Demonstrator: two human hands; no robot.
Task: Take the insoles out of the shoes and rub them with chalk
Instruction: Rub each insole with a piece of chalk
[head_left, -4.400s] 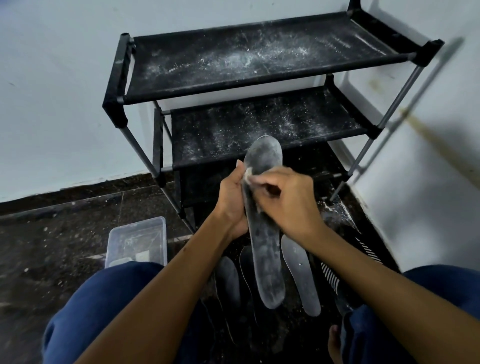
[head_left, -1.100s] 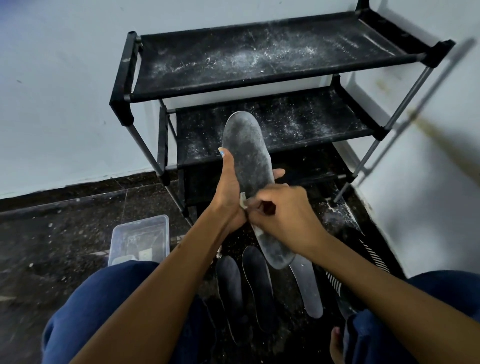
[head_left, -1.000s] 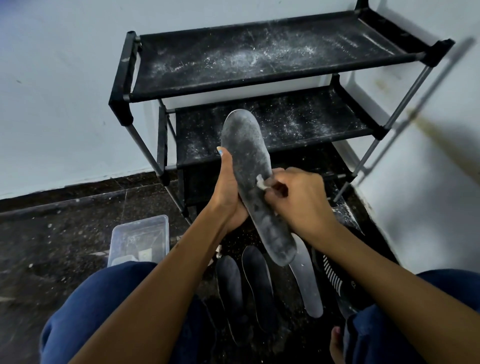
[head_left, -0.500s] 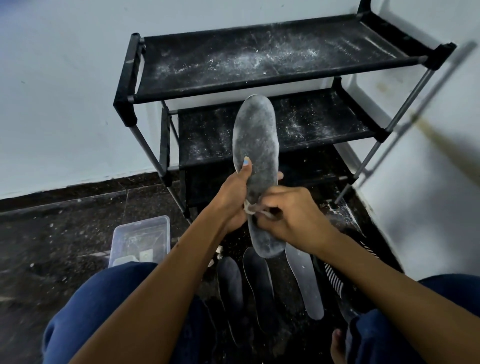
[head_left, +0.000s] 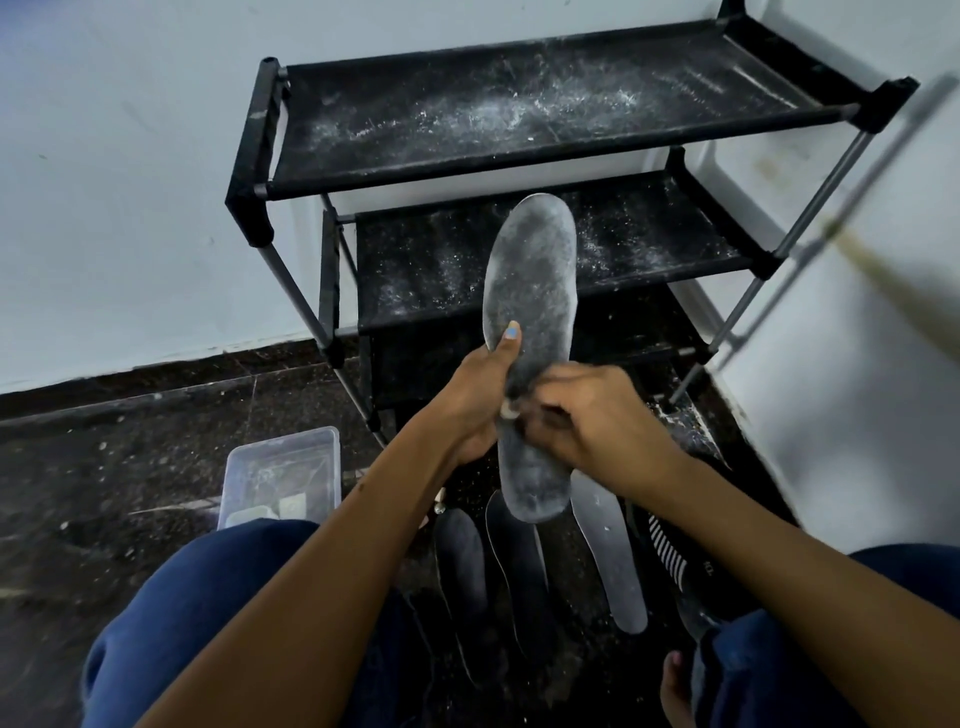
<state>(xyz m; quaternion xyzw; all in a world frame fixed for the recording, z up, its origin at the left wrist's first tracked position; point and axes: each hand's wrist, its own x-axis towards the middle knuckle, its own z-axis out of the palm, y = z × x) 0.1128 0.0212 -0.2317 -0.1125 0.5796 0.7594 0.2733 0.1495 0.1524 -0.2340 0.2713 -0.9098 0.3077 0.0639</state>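
Before the dusty shoe rack (head_left: 519, 119), the left hand (head_left: 480, 397) grips an upright insole (head_left: 532, 306), thumb on its face. The right hand (head_left: 587, 415) pinches white chalk (head_left: 509, 411) against it

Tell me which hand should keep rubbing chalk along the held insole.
Right. The right hand already pinches the chalk against the insole, while the left hand grips that insole to steady it.

A black shoe rack (head_left: 519, 119) dusted with white powder is standing against the white wall (head_left: 130, 182). A clear plastic box (head_left: 280, 473) is sitting on the dark speckled floor (head_left: 104, 467).
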